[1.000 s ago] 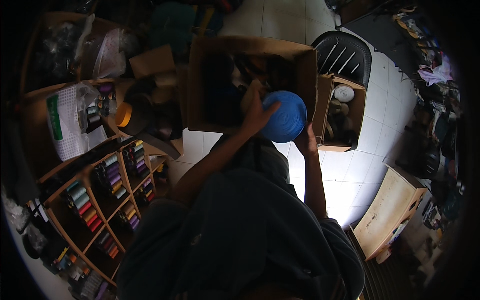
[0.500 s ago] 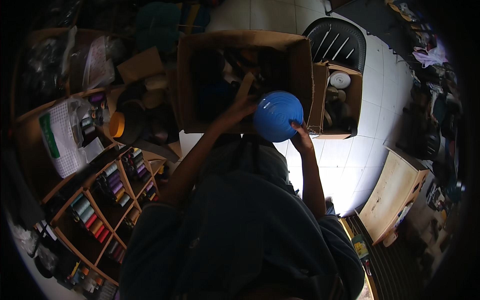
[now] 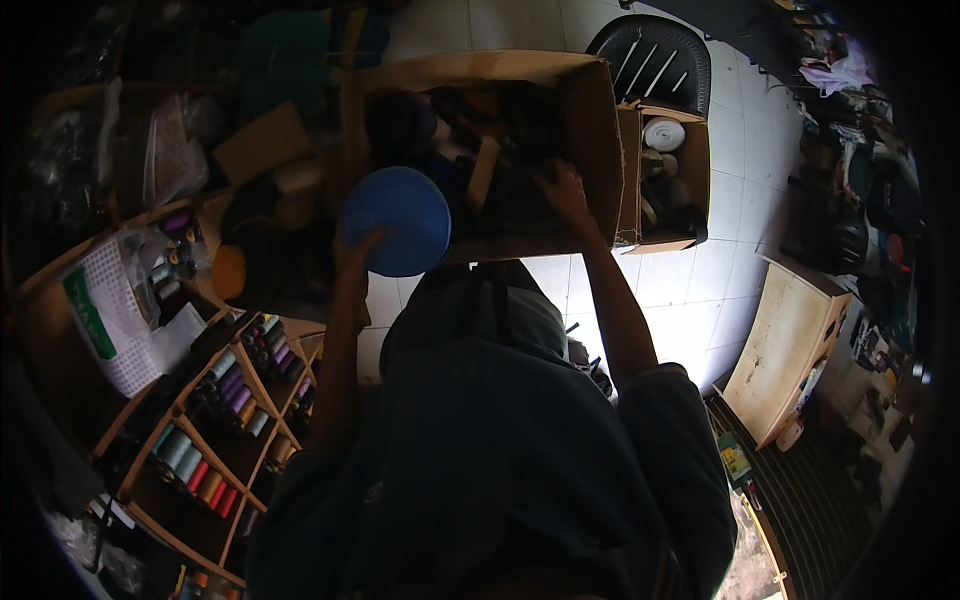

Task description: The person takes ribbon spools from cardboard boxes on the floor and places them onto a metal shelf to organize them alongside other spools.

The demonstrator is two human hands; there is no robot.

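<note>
A round blue disc-like thing (image 3: 405, 222) is in my left hand (image 3: 357, 262); the thumb lies over its face and the other fingers are hidden behind it. Faint rings were on its face earlier, but I cannot tell if it is a coiled roll or a bowl. It hangs over the near left corner of a big cardboard box (image 3: 600, 130). My right hand (image 3: 567, 192) is over the right part of this box, fingers apart and nothing visible in them. Inside, a pale flat strip (image 3: 484, 172) stands out among dark, dimly lit things.
Right of the box stands a smaller carton (image 3: 700, 150) with a white coiled roll (image 3: 664, 134), and behind it a black slatted chair (image 3: 655, 62). A wooden rack (image 3: 185, 412) with thread spools runs along the left. A pale wooden cabinet (image 3: 765, 345) is at the right.
The blue disc has gone left, from both hands into my left hand alone. My right hand has let go of it and moved over the box. The view has shifted slightly.
</note>
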